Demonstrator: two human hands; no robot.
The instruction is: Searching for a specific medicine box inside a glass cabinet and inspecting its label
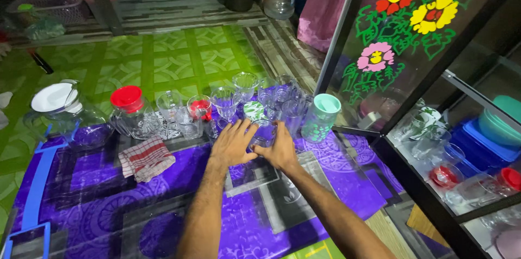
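Observation:
My left hand [234,142] and my right hand [280,150] are cupped together around a small clear drinking glass [264,133] that stands on a purple patterned mat [179,204]. The fingers of both hands wrap its sides. Just beyond it stand several clear glasses [226,101] and clear mugs [285,99], a clear jug with a red lid [128,108], and a mint-green patterned cup [321,118] to the right.
A red-and-white checked cloth [145,157] lies left on the mat. A glass jug with a white lid [59,108] stands far left. At the right is a glass-door cabinet [434,90] painted with flowers, its shelves holding cups and blue containers [480,145]. Green floor covering [163,58] lies beyond.

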